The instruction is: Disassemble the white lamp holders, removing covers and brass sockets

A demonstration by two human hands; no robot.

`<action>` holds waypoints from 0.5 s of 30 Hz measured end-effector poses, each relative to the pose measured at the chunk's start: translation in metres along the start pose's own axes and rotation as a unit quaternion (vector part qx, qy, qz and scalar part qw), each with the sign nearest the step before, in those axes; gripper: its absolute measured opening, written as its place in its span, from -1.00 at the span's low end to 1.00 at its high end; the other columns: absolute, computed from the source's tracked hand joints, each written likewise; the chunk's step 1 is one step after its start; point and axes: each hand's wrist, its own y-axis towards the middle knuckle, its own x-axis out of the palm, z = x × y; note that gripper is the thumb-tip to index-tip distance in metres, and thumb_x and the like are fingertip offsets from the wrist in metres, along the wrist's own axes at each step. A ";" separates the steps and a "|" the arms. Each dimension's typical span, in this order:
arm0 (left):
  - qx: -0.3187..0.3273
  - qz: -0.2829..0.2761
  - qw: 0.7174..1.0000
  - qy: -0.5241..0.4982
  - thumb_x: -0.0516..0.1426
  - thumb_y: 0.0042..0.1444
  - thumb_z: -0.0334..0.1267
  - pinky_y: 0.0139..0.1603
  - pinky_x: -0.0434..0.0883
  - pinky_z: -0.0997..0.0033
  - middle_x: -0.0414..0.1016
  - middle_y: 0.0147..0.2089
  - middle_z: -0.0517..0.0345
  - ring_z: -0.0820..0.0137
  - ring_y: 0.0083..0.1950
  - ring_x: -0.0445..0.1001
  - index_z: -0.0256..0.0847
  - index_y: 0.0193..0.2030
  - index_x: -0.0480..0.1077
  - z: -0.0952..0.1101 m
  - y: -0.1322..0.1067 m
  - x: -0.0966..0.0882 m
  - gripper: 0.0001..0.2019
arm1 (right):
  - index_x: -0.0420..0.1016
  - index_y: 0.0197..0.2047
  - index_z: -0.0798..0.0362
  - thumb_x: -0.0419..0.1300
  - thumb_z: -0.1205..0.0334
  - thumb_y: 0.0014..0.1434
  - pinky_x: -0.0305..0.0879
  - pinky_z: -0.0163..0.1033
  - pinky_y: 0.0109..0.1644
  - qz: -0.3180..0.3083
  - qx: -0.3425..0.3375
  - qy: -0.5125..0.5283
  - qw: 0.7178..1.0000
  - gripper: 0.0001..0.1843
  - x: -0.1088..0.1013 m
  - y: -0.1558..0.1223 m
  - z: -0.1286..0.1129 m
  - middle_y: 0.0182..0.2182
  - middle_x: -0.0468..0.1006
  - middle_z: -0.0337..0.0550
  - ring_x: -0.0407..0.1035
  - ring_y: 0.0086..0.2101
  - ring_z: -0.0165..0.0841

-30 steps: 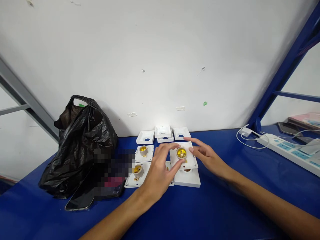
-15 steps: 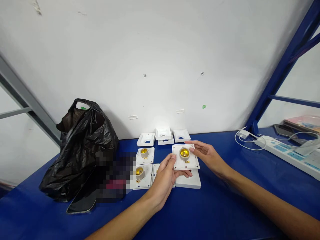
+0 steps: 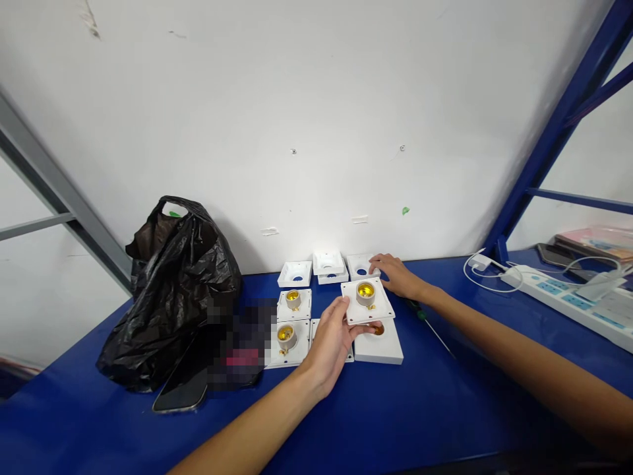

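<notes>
My left hand (image 3: 333, 343) grips a white square lamp holder base (image 3: 355, 310), lifted above the table, with a round socket (image 3: 366, 294) lined in gold-coloured metal facing up. Behind it, my right hand (image 3: 398, 277) has its fingers closed at the right edge of a white square cover (image 3: 357, 262) with a round hole. Below the held base lies a white square block-like piece (image 3: 380, 349), its round opening partly hidden. More bases with sockets (image 3: 287, 336) lie to the left, one mostly covered by my left hand. Partly under my right forearm is a screwdriver (image 3: 421, 315) with a dark green handle.
Other white covers (image 3: 295, 273), two of them stacked, lie near the wall. A black plastic bag (image 3: 182, 297) and a phone (image 3: 180, 394) are on the left of the blue table (image 3: 376, 422). On the right are a power strip (image 3: 568, 297) and white cables.
My right hand has left the held base and moved back to the white cover by the wall. The screwdriver has come into view. My left hand still holds the base.
</notes>
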 end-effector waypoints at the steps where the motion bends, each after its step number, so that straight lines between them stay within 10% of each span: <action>1: 0.000 -0.005 1.000 -0.001 0.14 0.41 -0.14 0.03 0.57 0.10 0.64 -0.01 -0.15 0.17 -0.18 0.69 -0.30 -0.01 0.40 0.000 0.000 0.000 -0.77 | 0.58 -0.24 -0.03 0.29 0.36 0.11 0.20 0.20 0.29 0.005 0.000 -0.003 1.000 -0.86 0.000 0.002 -0.002 -0.04 0.61 -0.03 0.41 0.06 -0.05; 10: -0.001 0.026 1.000 -0.008 0.08 0.45 -0.21 0.20 0.53 0.04 0.61 0.15 -0.16 0.10 0.03 0.68 -0.27 0.12 0.38 0.001 -0.002 0.002 -0.77 | 0.49 0.03 -0.01 0.11 -0.19 0.36 0.41 -0.05 -0.05 0.157 0.093 0.138 0.974 -0.55 -0.031 -0.019 -0.043 -0.15 0.62 -0.06 0.47 -0.21 -0.18; 15: 0.028 0.016 0.999 -0.004 0.18 0.40 -0.16 0.31 0.47 0.00 0.61 0.15 -0.06 0.10 0.13 0.65 -0.20 0.09 0.42 -0.003 -0.002 0.001 -0.77 | 0.57 -0.15 0.04 -0.01 -0.23 0.44 0.44 -0.13 -0.19 0.097 0.120 0.246 0.957 -0.45 -0.016 -0.050 -0.076 -0.34 0.57 -0.07 0.45 -0.33 -0.25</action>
